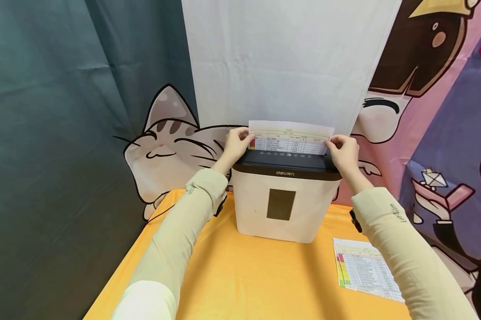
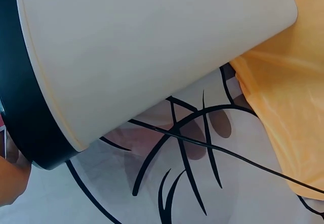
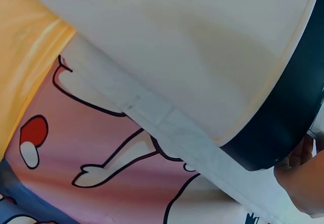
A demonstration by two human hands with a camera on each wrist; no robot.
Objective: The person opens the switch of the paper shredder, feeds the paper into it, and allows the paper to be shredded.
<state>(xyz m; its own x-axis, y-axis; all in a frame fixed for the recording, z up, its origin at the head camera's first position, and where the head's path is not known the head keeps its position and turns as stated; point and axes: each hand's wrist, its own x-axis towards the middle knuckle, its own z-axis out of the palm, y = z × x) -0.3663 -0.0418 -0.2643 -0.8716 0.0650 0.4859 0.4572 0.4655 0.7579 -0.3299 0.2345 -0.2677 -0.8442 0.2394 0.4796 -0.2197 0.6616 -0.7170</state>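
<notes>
A printed sheet of paper [image 1: 290,135] stands upright in the top of a paper shredder [image 1: 248,200], its lower part hidden inside the dark lid. My left hand [image 1: 237,144] pinches the sheet's left edge, close over the lid. At the opposite edge, my right hand [image 1: 344,153] pinches the paper between thumb and fingers. In the left wrist view only part of the left hand [image 2: 12,181] shows, beside the lid's dark rim [image 2: 35,107]. The right wrist view catches the right hand [image 3: 304,176] at the other end of the lid.
More printed sheets [image 1: 368,269] lie on the yellow tablecloth [image 1: 248,280], right of the shredder and partly behind the right sleeve. A thin black cord [image 2: 228,153] runs beside the shredder. Behind it hangs a cartoon-printed cloth [image 1: 284,66].
</notes>
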